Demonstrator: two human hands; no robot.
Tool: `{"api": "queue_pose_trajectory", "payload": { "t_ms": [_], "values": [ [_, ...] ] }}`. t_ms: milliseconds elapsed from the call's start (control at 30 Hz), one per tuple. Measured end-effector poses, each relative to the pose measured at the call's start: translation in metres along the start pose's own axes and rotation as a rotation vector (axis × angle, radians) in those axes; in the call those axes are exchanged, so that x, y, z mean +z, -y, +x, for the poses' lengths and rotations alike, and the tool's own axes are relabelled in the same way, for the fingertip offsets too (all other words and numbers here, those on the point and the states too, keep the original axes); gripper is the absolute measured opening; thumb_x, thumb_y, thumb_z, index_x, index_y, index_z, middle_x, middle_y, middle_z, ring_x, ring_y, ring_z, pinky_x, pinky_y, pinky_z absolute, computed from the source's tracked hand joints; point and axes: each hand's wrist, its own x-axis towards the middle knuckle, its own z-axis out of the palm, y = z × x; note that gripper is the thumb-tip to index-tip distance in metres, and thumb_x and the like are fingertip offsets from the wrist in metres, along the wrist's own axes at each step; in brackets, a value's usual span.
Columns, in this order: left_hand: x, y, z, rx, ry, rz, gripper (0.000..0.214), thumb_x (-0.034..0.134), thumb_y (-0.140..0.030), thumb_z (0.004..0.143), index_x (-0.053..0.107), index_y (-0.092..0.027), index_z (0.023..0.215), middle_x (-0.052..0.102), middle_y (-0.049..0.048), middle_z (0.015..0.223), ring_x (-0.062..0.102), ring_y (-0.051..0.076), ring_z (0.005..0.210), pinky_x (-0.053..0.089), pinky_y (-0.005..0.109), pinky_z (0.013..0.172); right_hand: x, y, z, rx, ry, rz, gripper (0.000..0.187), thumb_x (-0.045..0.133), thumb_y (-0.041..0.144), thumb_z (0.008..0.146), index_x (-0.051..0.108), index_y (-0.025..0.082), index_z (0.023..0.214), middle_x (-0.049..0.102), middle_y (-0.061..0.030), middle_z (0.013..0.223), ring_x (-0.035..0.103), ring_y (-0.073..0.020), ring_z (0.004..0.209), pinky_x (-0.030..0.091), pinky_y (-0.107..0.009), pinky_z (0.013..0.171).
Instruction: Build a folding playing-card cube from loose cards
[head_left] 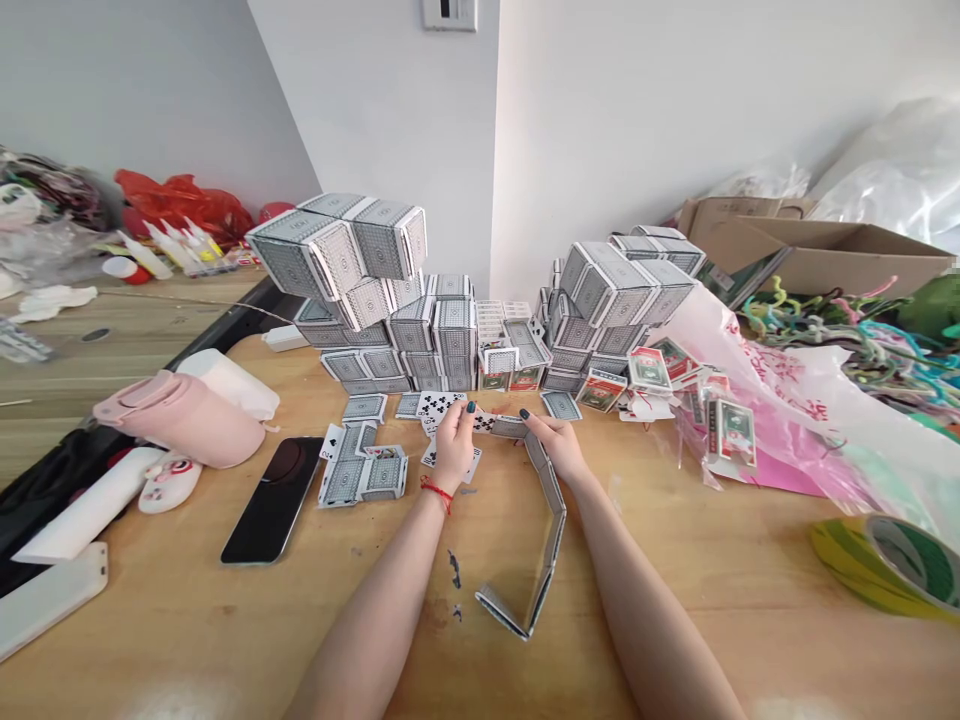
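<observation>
A chain of joined playing cards [555, 530] stands on edge on the table and bends back toward me. My right hand [553, 445] pinches its far end between thumb and fingers. With closed fingers, my left hand [454, 445] grips a playing card [484, 422] at the same end, its face partly showing. Loose playing cards [435, 405] lie face up beside and beneath the left hand. To the left rest some folded card pieces [349, 475]. Behind the hands stand stacked blocks made of cards, a taller left stack [337, 250] and a right stack [600, 290].
Left of the hands lie a black phone [271, 500] and a pink tumbler [180, 415]. Card boxes [649, 370] sit at the right stack's foot, near a plastic bag [750, 370]. A tape roll [885, 560] is at far right, a cardboard box [825, 250] behind.
</observation>
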Motion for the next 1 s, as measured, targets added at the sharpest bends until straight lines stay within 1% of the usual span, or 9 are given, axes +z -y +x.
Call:
{"api": "queue_pose_trajectory", "payload": {
  "t_ms": [200,333,500,567,667,733,800,933,1000],
  "values": [
    [0.002,0.008,0.0,-0.047,-0.032,-0.081,0.036,0.042,-0.051,0.083,0.056,-0.019,0.076,0.047,-0.0012,0.059,0.044,0.012,0.054,0.039,0.025,0.054,0.0,0.005,-0.001,0.017,0.001,0.037,0.044,0.056,0.055,0.073,0.063,0.016,0.052,0.058,-0.0014,0.052,0.047,-0.0121,0.052,0.034,-0.024,0.055],
    [0.003,0.009,-0.001,-0.055,-0.045,-0.082,0.036,0.043,-0.052,0.082,0.056,-0.019,0.075,0.046,-0.0014,0.057,0.044,0.012,0.053,0.04,0.025,0.053,0.0,0.006,-0.002,0.033,-0.015,0.031,0.045,0.056,0.056,0.072,0.063,0.017,0.052,0.058,-0.0016,0.052,0.047,-0.0123,0.052,0.034,-0.025,0.054],
    [0.004,0.002,-0.001,-0.015,-0.074,-0.013,0.035,0.041,-0.047,0.085,0.056,-0.018,0.074,0.053,0.0009,0.065,0.048,0.013,0.061,0.041,0.026,0.06,0.0,0.005,-0.002,0.021,-0.007,0.028,0.046,0.055,0.057,0.072,0.062,0.017,0.05,0.057,-0.0008,0.05,0.045,-0.0114,0.049,0.033,-0.025,0.052],
    [0.004,-0.001,-0.002,-0.005,-0.075,0.003,0.033,0.04,-0.044,0.086,0.056,-0.018,0.075,0.056,0.0022,0.07,0.051,0.014,0.066,0.042,0.026,0.064,0.001,0.004,-0.001,0.015,0.0,0.038,0.046,0.055,0.056,0.073,0.062,0.017,0.05,0.058,-0.0011,0.051,0.047,-0.012,0.051,0.034,-0.025,0.053],
    [0.004,-0.004,-0.003,-0.005,-0.03,-0.01,0.029,0.041,-0.041,0.087,0.057,-0.018,0.081,0.06,0.0035,0.077,0.055,0.015,0.073,0.043,0.025,0.068,0.002,0.002,0.0,0.015,-0.02,0.065,0.045,0.056,0.056,0.072,0.061,0.017,0.051,0.06,-0.0015,0.053,0.052,-0.0138,0.055,0.037,-0.025,0.057],
    [0.003,-0.005,-0.004,0.005,0.023,-0.019,0.024,0.045,-0.039,0.085,0.057,-0.018,0.086,0.061,0.0041,0.083,0.056,0.015,0.078,0.043,0.025,0.07,0.003,0.001,0.002,0.013,-0.035,0.103,0.043,0.056,0.057,0.071,0.063,0.018,0.055,0.062,-0.0019,0.059,0.056,-0.016,0.061,0.04,-0.026,0.061],
    [0.003,-0.005,-0.005,0.021,0.057,-0.015,0.02,0.049,-0.036,0.084,0.057,-0.018,0.089,0.062,0.0046,0.088,0.057,0.015,0.082,0.044,0.024,0.07,0.003,0.0,0.003,0.003,-0.023,0.147,0.041,0.056,0.058,0.071,0.066,0.019,0.065,0.066,-0.0031,0.068,0.059,-0.0192,0.069,0.043,-0.028,0.066],
    [0.004,-0.003,-0.005,0.017,0.015,0.012,0.019,0.048,-0.034,0.084,0.058,-0.018,0.089,0.062,0.0055,0.088,0.057,0.015,0.078,0.044,0.025,0.067,-0.001,0.001,0.002,-0.034,0.051,0.217,0.041,0.054,0.059,0.072,0.069,0.021,0.08,0.068,-0.0047,0.087,0.059,-0.0235,0.092,0.043,-0.033,0.082],
    [0.004,-0.001,-0.004,0.017,-0.015,0.014,0.019,0.048,-0.033,0.084,0.058,-0.018,0.09,0.063,0.0059,0.087,0.058,0.015,0.078,0.044,0.025,0.066,-0.002,0.002,-0.001,-0.03,0.085,0.292,0.042,0.052,0.058,0.073,0.068,0.022,0.088,0.067,-0.0045,0.093,0.058,-0.0231,0.096,0.044,-0.034,0.081]
  ]
}}
